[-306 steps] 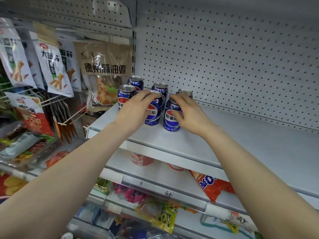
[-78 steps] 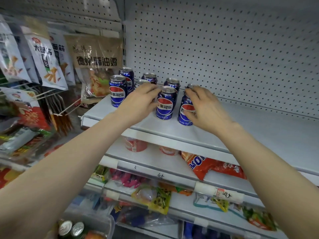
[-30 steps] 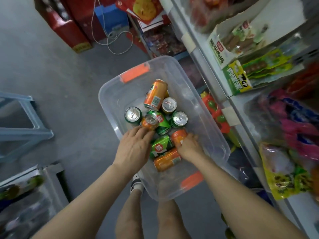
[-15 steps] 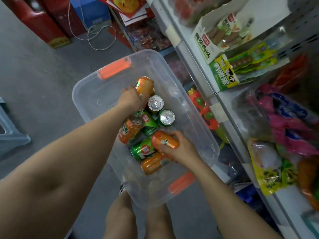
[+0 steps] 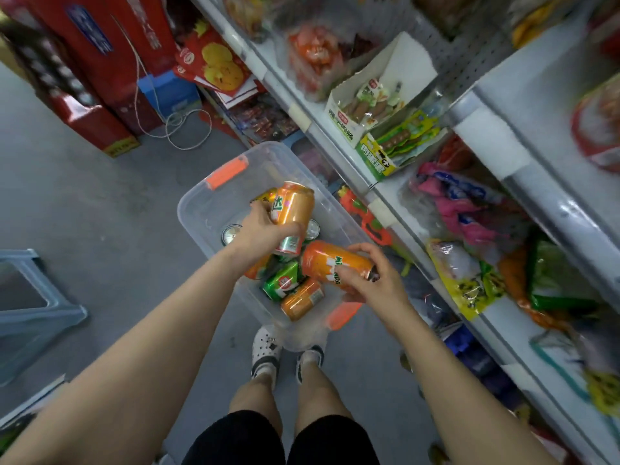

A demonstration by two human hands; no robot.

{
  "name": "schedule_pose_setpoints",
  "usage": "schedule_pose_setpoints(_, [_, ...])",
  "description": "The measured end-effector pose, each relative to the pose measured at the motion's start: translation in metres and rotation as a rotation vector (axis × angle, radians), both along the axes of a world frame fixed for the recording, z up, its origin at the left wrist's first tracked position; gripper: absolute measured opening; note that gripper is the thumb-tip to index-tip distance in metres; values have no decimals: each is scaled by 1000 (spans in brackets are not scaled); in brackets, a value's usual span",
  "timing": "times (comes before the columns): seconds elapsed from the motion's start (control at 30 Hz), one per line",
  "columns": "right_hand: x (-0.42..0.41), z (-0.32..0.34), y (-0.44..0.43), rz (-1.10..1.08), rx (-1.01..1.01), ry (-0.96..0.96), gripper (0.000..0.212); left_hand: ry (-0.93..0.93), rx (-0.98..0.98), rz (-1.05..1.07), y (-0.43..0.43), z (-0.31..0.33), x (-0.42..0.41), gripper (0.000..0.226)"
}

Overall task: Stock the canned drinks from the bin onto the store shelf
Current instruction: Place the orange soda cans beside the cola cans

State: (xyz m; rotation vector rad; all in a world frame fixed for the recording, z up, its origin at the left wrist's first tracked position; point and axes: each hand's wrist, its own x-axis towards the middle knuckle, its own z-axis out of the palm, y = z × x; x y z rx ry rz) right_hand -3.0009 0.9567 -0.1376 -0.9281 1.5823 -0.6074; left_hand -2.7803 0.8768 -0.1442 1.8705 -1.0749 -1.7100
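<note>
A clear plastic bin (image 5: 201,209) with orange handles stands on the floor by my feet. My left hand (image 5: 260,229) is closed around an orange can (image 5: 295,209) held above the bin; a second can seems tucked behind it. My right hand (image 5: 372,280) grips another orange can (image 5: 332,261), lying sideways just over the bin. Inside the bin remain a green can (image 5: 283,280), an orange can (image 5: 302,298) and upright cans partly hidden under my hands. The store shelf (image 5: 523,152) runs along the right.
Snack packets (image 5: 466,280) and an open display box (image 5: 375,99) fill the lower shelves on the right. Red cartons (image 5: 100,62) and a white cable (image 5: 181,129) lie on the grey floor beyond the bin. A blue step stool (image 5: 30,303) stands at left.
Both hands have lifted orange cans up out of the pile in the bin. The view has tipped slightly, showing more of the shelves.
</note>
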Motion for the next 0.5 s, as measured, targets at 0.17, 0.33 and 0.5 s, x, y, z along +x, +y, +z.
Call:
schedule_pose_setpoints(0.17, [-15,67,22,13,-64,-52,45,171,-35,-50,25,58,-13,79])
schedule_pose_setpoints(0.33, [-21,117,46,53,-198,77,64,212,-107,-128,39,106,-26,75])
schedule_pose_setpoints(0.5, [-37,163,68,21,-302,191,64,246,-193,-224,45,153,-50,87])
